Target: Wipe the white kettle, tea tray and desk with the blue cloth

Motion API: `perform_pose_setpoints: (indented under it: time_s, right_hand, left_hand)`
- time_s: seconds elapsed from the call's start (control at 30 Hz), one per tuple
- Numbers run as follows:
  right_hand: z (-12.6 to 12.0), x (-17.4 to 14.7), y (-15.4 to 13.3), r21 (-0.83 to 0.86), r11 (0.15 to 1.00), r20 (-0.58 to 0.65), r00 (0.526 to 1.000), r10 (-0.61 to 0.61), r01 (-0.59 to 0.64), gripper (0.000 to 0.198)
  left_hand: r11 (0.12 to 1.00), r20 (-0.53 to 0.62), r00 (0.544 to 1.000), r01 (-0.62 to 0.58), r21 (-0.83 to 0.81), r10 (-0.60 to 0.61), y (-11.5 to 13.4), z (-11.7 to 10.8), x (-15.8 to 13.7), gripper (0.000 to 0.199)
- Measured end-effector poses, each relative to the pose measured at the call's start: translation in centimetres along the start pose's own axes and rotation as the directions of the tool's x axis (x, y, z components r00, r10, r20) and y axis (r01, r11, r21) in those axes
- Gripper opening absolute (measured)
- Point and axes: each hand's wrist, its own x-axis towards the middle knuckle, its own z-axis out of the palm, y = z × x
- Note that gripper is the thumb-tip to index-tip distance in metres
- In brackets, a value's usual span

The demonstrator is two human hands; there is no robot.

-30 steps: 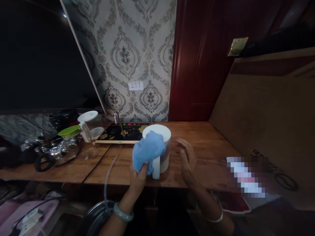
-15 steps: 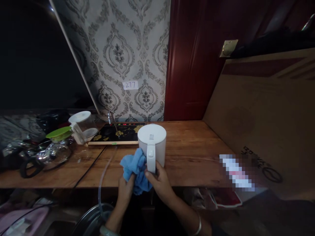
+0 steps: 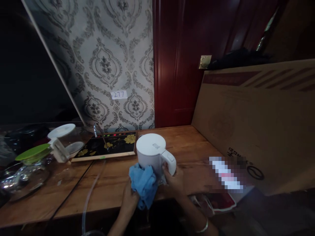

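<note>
A white electric kettle (image 3: 148, 157) stands upright near the middle of the wooden table, its lid closed and its handle turned to the right and toward me. My right hand (image 3: 174, 180) is closed at the lower end of that handle, the thumb along its inner side; some fingers are hidden. Bunched up in my left hand (image 3: 130, 196) is a blue cloth (image 3: 143, 183), which lies against the front of the kettle's lower body. The cloth covers most of the left fingers.
On the wooden table (image 3: 187, 141) behind the kettle sits a black tea stove (image 3: 118, 144) with a thin metal spout. A lidded clear jug (image 3: 61, 131) and a green-lidded glass pot (image 3: 33, 152) stand left. A large cardboard box (image 3: 258, 121) leans at the right.
The kettle has turned, so its handle swings from facing me to the right, with my right hand following. The cloth has moved lower on the kettle's front. My view has shifted right.
</note>
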Motion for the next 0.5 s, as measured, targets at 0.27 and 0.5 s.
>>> perform_pose_setpoints:
  time_s: [0.27,0.5]
  right_hand:
    - [-4.1,5.7,1.4,-0.172,0.984,-0.135,0.989,-0.059,0.036,0.042]
    - [-6.1,12.5,3.1,-0.309,0.951,-0.296,0.949,-0.107,0.011,0.046]
  left_hand:
    - [0.993,0.156,0.988,-0.03,0.114,0.012,2.1,2.1,0.0,0.045]
    - [0.973,0.051,0.993,-0.114,0.198,0.106,0.6,0.6,-0.1,0.047]
